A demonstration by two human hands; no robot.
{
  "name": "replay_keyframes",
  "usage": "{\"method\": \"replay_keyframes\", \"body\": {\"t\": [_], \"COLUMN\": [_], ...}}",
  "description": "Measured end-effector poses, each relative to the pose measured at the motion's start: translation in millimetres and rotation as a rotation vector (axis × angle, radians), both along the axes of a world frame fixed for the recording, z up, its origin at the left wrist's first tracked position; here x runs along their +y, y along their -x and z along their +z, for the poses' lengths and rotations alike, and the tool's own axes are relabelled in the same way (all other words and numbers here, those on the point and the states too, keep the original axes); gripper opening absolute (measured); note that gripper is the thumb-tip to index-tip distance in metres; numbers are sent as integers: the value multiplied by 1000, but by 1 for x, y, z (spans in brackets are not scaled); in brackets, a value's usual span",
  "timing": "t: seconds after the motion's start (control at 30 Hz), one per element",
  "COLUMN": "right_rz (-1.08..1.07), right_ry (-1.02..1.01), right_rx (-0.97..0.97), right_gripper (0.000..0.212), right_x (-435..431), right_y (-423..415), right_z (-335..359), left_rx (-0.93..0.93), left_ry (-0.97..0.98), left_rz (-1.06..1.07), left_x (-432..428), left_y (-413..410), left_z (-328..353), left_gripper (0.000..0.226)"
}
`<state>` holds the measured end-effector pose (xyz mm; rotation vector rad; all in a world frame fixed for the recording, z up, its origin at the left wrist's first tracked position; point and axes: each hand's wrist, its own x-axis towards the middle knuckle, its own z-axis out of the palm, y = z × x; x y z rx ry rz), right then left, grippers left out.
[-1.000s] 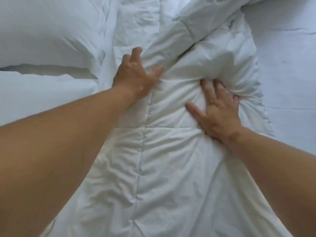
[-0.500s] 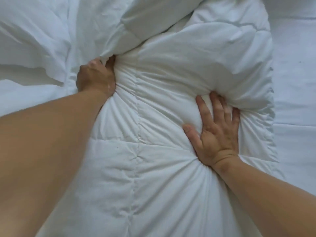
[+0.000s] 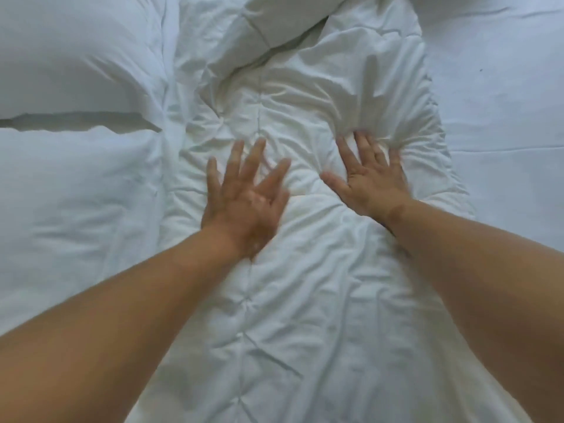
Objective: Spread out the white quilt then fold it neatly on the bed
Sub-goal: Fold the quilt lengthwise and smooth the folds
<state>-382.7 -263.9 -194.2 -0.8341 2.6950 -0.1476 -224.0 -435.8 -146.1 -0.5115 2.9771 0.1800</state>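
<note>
The puffy white stitched quilt lies bunched in a long narrow strip down the white-sheeted bed, two white pillows just beside it. It looks soft, light and limp, likely to sag and slide, so its hemmed edges or corners seem the best hold. The left hand hovers blurred, fingers spread, gripping nothing; the right hand presses flat, its fingers sunk into the padding.
</note>
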Motion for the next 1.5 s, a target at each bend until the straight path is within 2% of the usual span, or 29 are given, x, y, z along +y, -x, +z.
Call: {"method": "replay_keyframes", "body": {"t": [0.07,0.13,0.2,0.3,0.47,0.57,0.67,0.77,0.87,1.03,1.17,1.23,1.33,1.4,1.5], "right_rz": [6,28,102,126,49,34,51,47,0,-56,-53,-121,-249,-319,-512], "right_ry": [35,102,122,22,-65,-32,-42,-105,-206,-205,-206,-162,-100,-164,-223], "right_rx": [-101,-172,-93,3,-158,-259,-321,-350,-382,-458,-611,-653,-676,-699,-722], "right_gripper": [84,87,88,84,89,84,87,90,88,84,79,77,70,66,63], "right_x": [16,44,87,151,165,193,250,320,367,366,389,414,475,534,636], "right_y": [-24,-58,-110,-183,-211,-271,-368,-452,-499,-512,-525,-537,-560,-580,-613], "right_z": [18,37,44,29,43,67,90,87,82,102,150,177,223,248,278], "left_rx": [-100,-112,-123,-196,-387,-342,-270,-298,-373,-431,-682,-717,-755,-817,-807], "left_ry": [15,-9,-71,-151,-276,-273,-268,-238,-211,-245,-301,-373,-468,-473,-506], "left_rz": [-27,40,109,216,347,239,99,-12,-7,118,159,213,262,223,171], "left_x": [15,9,-6,-4,39,81,142,195,219,233,254,274,312,341,384], "left_y": [-38,-67,-97,-149,-201,-241,-321,-416,-482,-498,-505,-516,-534,-547,-562], "left_z": [-6,-12,-18,-28,-4,21,39,33,21,35,77,101,142,166,190], "left_gripper": [67,74,74,70,67,64,73,73,73,83,82,80,71,63,59]}}
